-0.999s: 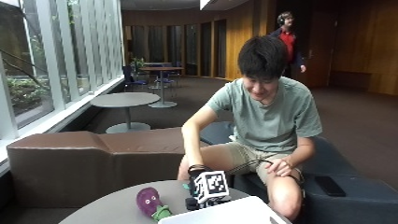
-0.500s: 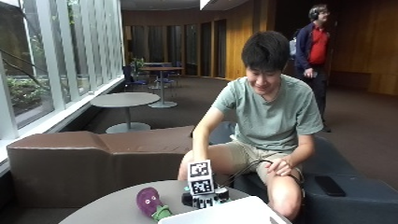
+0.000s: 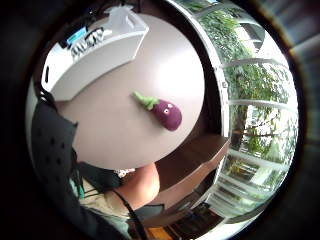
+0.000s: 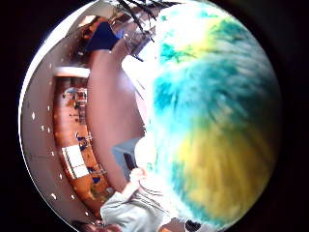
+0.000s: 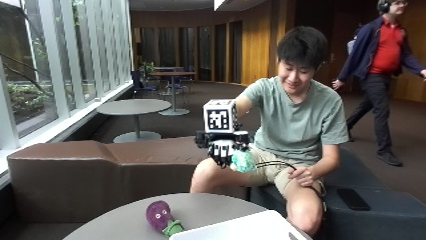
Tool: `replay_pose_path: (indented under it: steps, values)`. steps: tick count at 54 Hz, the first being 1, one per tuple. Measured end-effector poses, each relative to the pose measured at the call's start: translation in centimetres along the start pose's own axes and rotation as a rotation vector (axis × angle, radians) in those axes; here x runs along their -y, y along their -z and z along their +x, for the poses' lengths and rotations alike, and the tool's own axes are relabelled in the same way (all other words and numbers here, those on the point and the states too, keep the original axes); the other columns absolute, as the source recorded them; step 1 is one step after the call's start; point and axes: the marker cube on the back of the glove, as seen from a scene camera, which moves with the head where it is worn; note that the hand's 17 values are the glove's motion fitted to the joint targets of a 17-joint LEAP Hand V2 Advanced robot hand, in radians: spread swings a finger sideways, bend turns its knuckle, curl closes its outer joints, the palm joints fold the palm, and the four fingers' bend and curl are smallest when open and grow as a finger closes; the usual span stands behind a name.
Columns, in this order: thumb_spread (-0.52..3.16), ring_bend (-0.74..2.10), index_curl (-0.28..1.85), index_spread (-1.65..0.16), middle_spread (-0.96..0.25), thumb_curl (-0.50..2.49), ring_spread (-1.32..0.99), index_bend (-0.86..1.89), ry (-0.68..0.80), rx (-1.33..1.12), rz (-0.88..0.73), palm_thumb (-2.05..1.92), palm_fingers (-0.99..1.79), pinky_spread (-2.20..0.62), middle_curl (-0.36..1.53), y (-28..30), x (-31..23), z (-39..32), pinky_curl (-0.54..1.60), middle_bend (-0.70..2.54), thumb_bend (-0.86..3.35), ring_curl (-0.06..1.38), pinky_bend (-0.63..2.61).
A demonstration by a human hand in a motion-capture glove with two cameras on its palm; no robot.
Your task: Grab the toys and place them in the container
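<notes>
Outside view | gloved right hand (image 5: 223, 150) raised above the table (image 5: 120, 217), fingers curled round a teal-yellow plush toy (image 5: 242, 161) | eggplant toy (image 5: 160, 216) on table beside white container (image 5: 233, 229)

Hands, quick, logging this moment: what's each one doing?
Gloved right hand: raised above the table, holding a fuzzy teal-and-yellow toy.
Bare left hand: rests on the person's thigh, holding nothing visible.

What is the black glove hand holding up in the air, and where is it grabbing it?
The gloved right hand holds a fuzzy teal-and-yellow toy above the table. Its fingers curl round the toy's side; the exact part cannot be told.
</notes>
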Motion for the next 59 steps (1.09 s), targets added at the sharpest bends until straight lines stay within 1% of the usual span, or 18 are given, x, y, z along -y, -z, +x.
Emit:
replay_pose_path:
  steps: [4,8,13,19,27,31,41,45,48,55,59]
  values:
    - [0.29,1.3,0.89,-0.23,-0.22,1.13,-0.42,1.25,-0.037,-0.03,0.072,0.63,0.99,-0.45,0.83,3.1,0.6,-1.2,0.68,1.39,0.18,0.84,1.14]
    - [0.23,1.32,0.92,-0.22,-0.21,1.15,-0.42,1.25,-0.034,-0.087,0.184,0.63,0.98,-0.45,0.84,6.0,1.8,-2.3,0.7,1.4,0.18,0.85,1.14]
    - [0.16,1.33,0.94,-0.22,-0.21,1.18,-0.41,1.25,-0.237,-0.167,0.204,0.62,0.96,-0.45,0.85,9.1,1.9,-4.4,0.72,1.41,0.18,0.85,1.15]
    - [0.09,1.34,0.97,-0.21,-0.2,1.2,-0.4,1.24,-0.325,-0.171,0.274,0.62,0.96,-0.45,0.86,11.4,3.6,-6.5,0.74,1.42,0.18,0.85,1.16]
    - [0.02,1.35,0.99,-0.2,-0.2,1.22,-0.4,1.24,-0.383,-0.127,0.292,0.62,0.95,-0.45,0.86,12.9,6.3,-9.1,0.76,1.42,0.18,0.85,1.16]
    - [-0.01,1.36,1.0,-0.2,-0.2,1.22,-0.4,1.23,-0.382,-0.116,0.3,0.62,0.95,-0.45,0.86,13.2,8.5,-10.5,0.77,1.41,0.17,0.84,1.16]
    - [-0.07,1.36,1.03,-0.19,-0.19,1.23,-0.39,1.22,-0.363,-0.178,0.33,0.62,0.95,-0.45,0.87,11.1,12.6,-12.6,0.79,1.41,0.17,0.84,1.15]
    - [-0.1,1.37,1.03,-0.19,-0.19,1.23,-0.39,1.21,-0.37,-0.165,0.303,0.62,0.95,-0.45,0.87,9.6,14.1,-12.9,0.79,1.41,0.17,0.84,1.14]
    - [-0.11,1.37,1.04,-0.19,-0.19,1.24,-0.38,1.21,-0.395,-0.149,0.25,0.62,0.95,-0.45,0.87,8.4,15.5,-13.2,0.8,1.41,0.17,0.83,1.14]
    - [-0.09,1.38,1.06,-0.19,-0.21,1.26,-0.38,1.19,-0.451,-0.097,0.036,0.62,0.9,-0.45,0.87,4.9,17.4,-13.7,0.81,1.37,0.18,0.83,1.15]
    - [-0.04,1.37,1.08,-0.21,-0.23,1.27,-0.38,1.13,-0.442,-0.08,-0.091,0.62,0.74,-0.45,0.87,3.4,17.9,-13.8,0.81,1.32,0.18,0.83,1.17]
